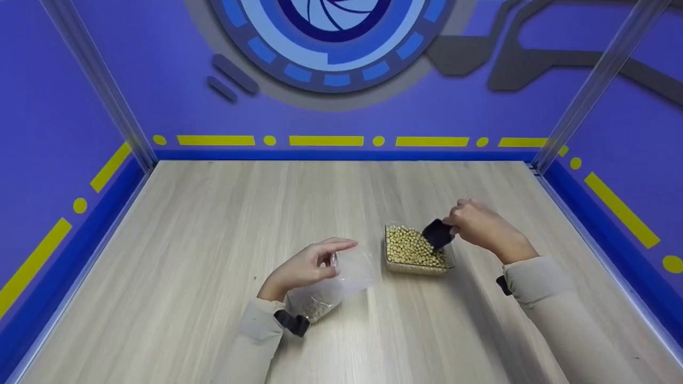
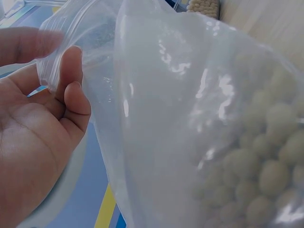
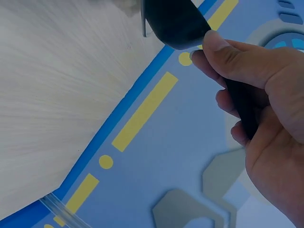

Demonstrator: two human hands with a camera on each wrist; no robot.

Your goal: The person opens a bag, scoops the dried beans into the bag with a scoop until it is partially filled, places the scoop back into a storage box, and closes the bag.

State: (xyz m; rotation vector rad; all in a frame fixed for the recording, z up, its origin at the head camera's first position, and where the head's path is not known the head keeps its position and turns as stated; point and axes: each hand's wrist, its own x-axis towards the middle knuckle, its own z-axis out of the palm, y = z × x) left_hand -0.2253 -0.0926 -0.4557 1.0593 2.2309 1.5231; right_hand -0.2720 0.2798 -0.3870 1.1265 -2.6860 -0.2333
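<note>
My left hand (image 1: 307,268) pinches the rim of a clear zip bag (image 1: 352,269) by its zip edge. Round pale beans (image 2: 266,171) fill the lower part of the bag, close to my left wrist. In my right hand (image 1: 480,224) is a black scoop (image 1: 437,233), its handle (image 3: 242,109) gripped by curled fingers with the thumb along it. The scoop's blade dips at the right side of a clear rectangular container (image 1: 419,271) full of yellowish beans (image 1: 408,245). The container stands just right of the bag's mouth.
The wood-grain table (image 1: 240,213) has blue walls at the back (image 1: 331,120) and both sides, with yellow markings. Clear corner posts (image 1: 109,90) rise at the back left and back right. A dark band (image 1: 292,322) sits on the left sleeve.
</note>
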